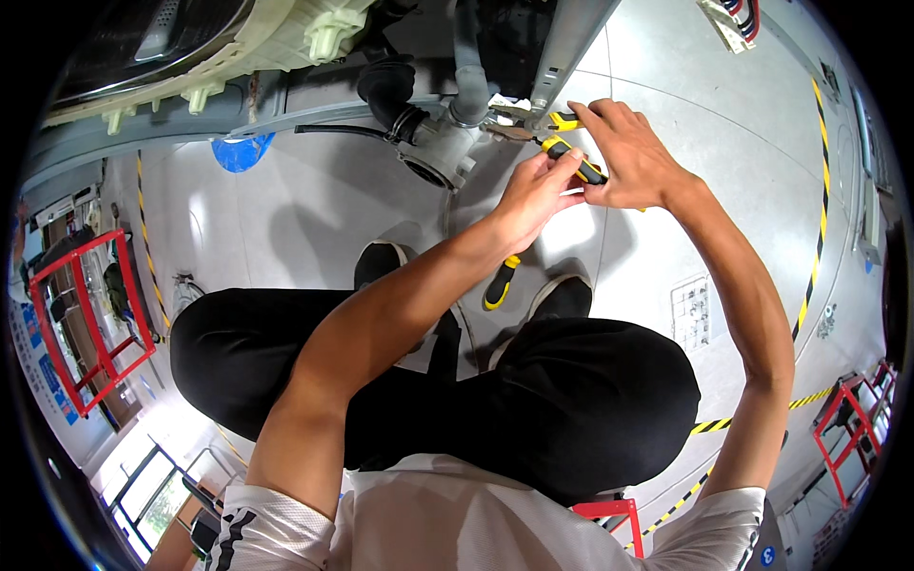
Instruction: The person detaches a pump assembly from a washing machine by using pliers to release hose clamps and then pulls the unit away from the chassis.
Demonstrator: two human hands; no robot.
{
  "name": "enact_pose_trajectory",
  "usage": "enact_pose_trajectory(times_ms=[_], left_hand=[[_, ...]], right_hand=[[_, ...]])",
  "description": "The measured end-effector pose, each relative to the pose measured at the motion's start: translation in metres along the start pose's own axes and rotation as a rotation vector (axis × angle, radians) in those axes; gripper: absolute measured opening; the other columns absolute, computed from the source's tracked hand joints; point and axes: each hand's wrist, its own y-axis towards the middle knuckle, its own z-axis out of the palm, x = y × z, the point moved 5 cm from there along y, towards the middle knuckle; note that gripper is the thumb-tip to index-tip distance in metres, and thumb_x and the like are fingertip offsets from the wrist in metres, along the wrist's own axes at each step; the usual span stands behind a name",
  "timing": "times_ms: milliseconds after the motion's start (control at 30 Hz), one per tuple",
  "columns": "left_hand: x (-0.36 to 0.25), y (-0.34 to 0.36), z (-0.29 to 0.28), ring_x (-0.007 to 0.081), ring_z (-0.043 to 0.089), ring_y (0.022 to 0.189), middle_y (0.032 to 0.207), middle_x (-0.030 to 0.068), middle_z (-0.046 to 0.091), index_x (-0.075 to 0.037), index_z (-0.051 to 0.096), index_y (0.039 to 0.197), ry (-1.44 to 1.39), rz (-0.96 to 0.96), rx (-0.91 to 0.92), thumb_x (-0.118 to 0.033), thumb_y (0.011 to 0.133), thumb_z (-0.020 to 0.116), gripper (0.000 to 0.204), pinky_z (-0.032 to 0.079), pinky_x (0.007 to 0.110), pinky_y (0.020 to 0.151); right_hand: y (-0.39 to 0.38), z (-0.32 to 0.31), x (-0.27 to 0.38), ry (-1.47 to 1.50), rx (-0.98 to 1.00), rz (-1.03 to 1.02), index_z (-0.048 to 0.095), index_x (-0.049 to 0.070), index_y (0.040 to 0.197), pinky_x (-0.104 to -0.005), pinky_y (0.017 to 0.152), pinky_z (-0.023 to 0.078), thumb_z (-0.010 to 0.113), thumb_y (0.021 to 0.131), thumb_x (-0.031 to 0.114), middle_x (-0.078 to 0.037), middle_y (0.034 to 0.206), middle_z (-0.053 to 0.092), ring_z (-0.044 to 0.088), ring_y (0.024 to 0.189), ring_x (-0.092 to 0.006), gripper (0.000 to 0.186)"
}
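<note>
My left hand (545, 195) and my right hand (628, 152) are closed around yellow-and-black-handled pliers (577, 162). The metal jaws of the pliers point left, at the fitting of a grey pump housing (438, 147); whether they grip it is unclear. A ribbed grey hose (468, 67) enters the housing from above, and a black elbow hose (388, 100) joins it at the left. Another yellow-and-black tool handle (502, 283) lies on the floor between my shoes.
An appliance with a cream plastic rim (205, 71) and metal frame (566, 48) spans the top. A blue disc (243, 150) is on the floor. Red metal racks (76, 262) stand at both sides, near yellow-and-black floor tape (819, 209). My black-trousered knees are below my hands.
</note>
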Motion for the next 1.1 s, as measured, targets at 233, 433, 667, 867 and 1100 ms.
enact_pose_trajectory(times_ms=[233, 433, 667, 867, 1100], left_hand=[[0.002, 0.002, -0.001, 0.0110, 0.058, 0.090, 0.100, 0.0037, 0.059, -0.005, 0.053, 0.107, 0.039, -0.011, -0.040, -0.030, 0.099, 0.053, 0.026, 0.049, 0.034, 0.089], [0.001, 0.002, -0.006, 0.0098, 0.057, 0.091, 0.100, 0.0033, 0.058, -0.005, 0.055, 0.105, 0.175, 0.023, -0.089, -0.033, 0.098, 0.054, 0.029, 0.048, 0.034, 0.090], [-0.002, 0.003, -0.008, 0.0105, 0.057, 0.093, 0.100, 0.0038, 0.057, -0.003, 0.054, 0.109, 0.259, 0.001, -0.091, -0.037, 0.098, 0.054, 0.036, 0.050, 0.035, 0.087], [-0.004, 0.005, -0.012, 0.0101, 0.057, 0.093, 0.100, 0.0040, 0.056, -0.002, 0.054, 0.110, 0.337, -0.028, -0.079, -0.041, 0.096, 0.056, 0.042, 0.052, 0.033, 0.084], [-0.004, 0.007, -0.013, 0.0097, 0.057, 0.092, 0.099, 0.0034, 0.055, -0.002, 0.054, 0.110, 0.342, -0.038, -0.083, -0.041, 0.096, 0.056, 0.042, 0.052, 0.032, 0.083]], right_hand=[[0.001, 0.005, 0.016, -0.103, -0.190, 0.066, 0.043, 0.000, 0.132, -0.0464, 0.093, 0.040, 0.073, 0.064, 0.025, -0.020, 0.112, 0.050, 0.050, 0.107, -0.0375, 0.078], [0.005, 0.010, 0.017, -0.082, -0.230, 0.066, 0.046, -0.001, 0.126, -0.0460, 0.090, 0.042, 0.071, 0.065, 0.023, -0.020, 0.106, 0.052, 0.052, 0.100, -0.0371, 0.069], [0.009, 0.012, 0.014, -0.063, -0.186, 0.088, 0.049, -0.001, 0.122, -0.0463, 0.088, 0.043, 0.069, 0.068, 0.023, -0.021, 0.105, 0.054, 0.052, 0.098, -0.0367, 0.062], [0.010, 0.015, 0.012, 0.016, -0.108, 0.130, 0.049, 0.002, 0.124, -0.0447, 0.091, 0.040, 0.064, 0.068, 0.017, -0.022, 0.112, 0.053, 0.051, 0.102, -0.0369, 0.060], [0.011, 0.016, 0.009, 0.003, -0.110, 0.093, 0.050, 0.002, 0.122, -0.0440, 0.085, 0.042, 0.069, 0.069, 0.026, -0.021, 0.105, 0.055, 0.053, 0.095, -0.0351, 0.061]])
